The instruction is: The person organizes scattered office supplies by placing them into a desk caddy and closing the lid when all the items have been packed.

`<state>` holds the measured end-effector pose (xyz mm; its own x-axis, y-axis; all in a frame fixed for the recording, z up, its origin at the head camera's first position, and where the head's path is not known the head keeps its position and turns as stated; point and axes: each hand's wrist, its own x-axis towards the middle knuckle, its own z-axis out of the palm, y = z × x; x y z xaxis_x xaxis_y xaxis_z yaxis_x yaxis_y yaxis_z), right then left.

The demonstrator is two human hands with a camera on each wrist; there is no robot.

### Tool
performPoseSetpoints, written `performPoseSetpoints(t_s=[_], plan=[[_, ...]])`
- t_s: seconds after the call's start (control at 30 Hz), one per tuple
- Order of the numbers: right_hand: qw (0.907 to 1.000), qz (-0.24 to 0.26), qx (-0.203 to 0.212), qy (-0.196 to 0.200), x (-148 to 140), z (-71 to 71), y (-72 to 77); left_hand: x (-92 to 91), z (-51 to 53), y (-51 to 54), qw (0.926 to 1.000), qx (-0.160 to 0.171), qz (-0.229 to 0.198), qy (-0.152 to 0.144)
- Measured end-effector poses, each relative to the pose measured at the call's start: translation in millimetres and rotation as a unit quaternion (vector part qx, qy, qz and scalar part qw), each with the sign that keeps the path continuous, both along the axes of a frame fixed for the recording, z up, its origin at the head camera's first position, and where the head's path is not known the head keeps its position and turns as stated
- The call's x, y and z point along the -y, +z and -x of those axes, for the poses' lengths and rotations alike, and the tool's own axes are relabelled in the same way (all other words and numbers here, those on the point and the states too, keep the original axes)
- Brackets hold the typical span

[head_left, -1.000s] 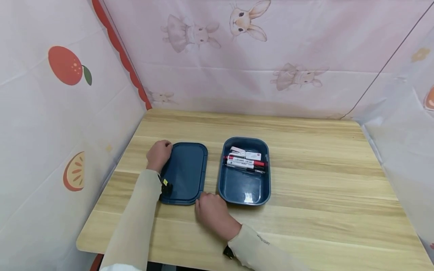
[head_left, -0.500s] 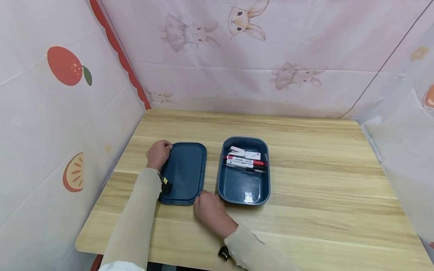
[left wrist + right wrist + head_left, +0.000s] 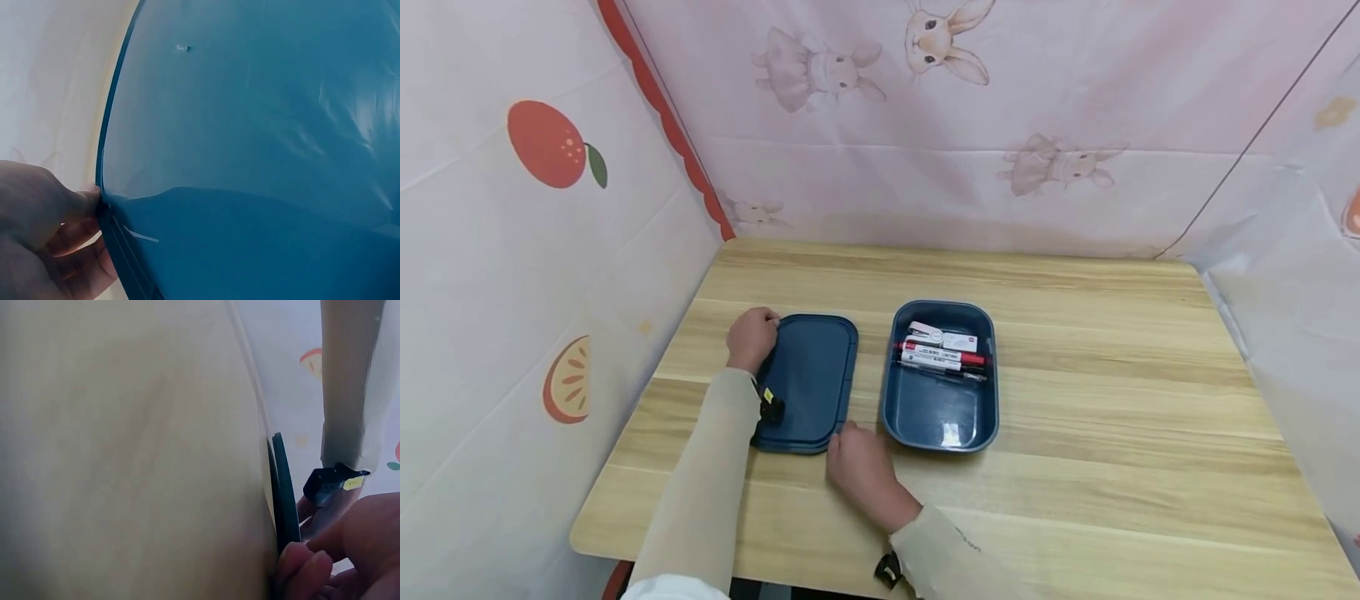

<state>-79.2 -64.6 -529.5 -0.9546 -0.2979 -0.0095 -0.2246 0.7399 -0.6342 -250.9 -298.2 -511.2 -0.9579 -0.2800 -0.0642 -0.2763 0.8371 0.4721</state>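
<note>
A dark blue rectangular lid (image 3: pixel 808 379) lies on the wooden table, left of a matching open box. My left hand (image 3: pixel 752 340) pinches the lid's far left corner; in the left wrist view its thumb and fingers (image 3: pixel 75 209) meet around the rim. At the near right corner, my right hand (image 3: pixel 867 477) grips the lid's edge. The right wrist view shows the lid (image 3: pixel 284 487) nearly edge-on, with fingertips (image 3: pixel 306 572) curled against it. Part of the lid's left side is hidden behind the left wrist and its black camera.
The blue box (image 3: pixel 940 417) stands just right of the lid. Inside it lie a pale stapler (image 3: pixel 925 333), a small white box (image 3: pixel 960 342), a red-capped marker (image 3: pixel 943 357) and other pens. Printed cloth walls (image 3: pixel 1000 200) border the table (image 3: pixel 1112 400) at the back and sides.
My right wrist and forearm have shifted slightly left, with the hand staying at the lid's near corner. The left hand, the lid and the box's contents look about the same.
</note>
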Motion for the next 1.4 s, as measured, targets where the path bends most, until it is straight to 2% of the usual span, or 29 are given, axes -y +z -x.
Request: performPoseSetpoints(t_s=[0.17, 0.3, 0.5, 0.7, 0.87, 0.97, 1.1, 1.23, 1.4], plan=[[0.9998, 0.018, -0.008, 0.006, 0.8, -6.4, -0.3, 6.4, -4.7, 0.7, 1.0, 0.003, 0.002, -0.004], [0.9986, 0.052, 0.004, -0.014, -1.1, -8.2, 3.5, 13.1, -12.0, 5.0, 1.0, -0.003, -0.009, 0.002], [0.9921, 0.113, 0.028, -0.046, -2.9, -10.3, 11.5, 21.2, -23.9, 20.3, 0.9994, -0.02, -0.027, 0.01], [0.978, 0.2, 0.019, -0.057, -8.6, -11.7, 27.7, 33.2, -30.2, 33.3, 0.9964, -0.026, -0.079, 0.017], [0.9775, 0.203, 0.002, -0.058, -17.5, -10.3, 40.7, 37.5, -34.6, 37.9, 0.9907, -0.019, -0.132, 0.026], [0.9771, 0.202, -0.006, -0.067, -27.6, -8.8, 47.0, 30.5, -36.8, 40.8, 0.9828, -0.02, -0.18, 0.037], [0.974, 0.204, -0.011, -0.098, -45.8, -7.8, 53.2, 12.0, -36.7, 45.4, 0.9708, -0.029, -0.233, 0.046], [0.9696, 0.203, -0.02, -0.134, -68.9, -8.5, 56.5, -11.0, -34.8, 49.5, 0.96, -0.038, -0.275, 0.034], [0.9599, 0.227, 0.009, -0.164, -100.3, -13.1, 57.9, -41.8, -36.0, 57.1, 0.9453, -0.044, -0.323, 0.01]])
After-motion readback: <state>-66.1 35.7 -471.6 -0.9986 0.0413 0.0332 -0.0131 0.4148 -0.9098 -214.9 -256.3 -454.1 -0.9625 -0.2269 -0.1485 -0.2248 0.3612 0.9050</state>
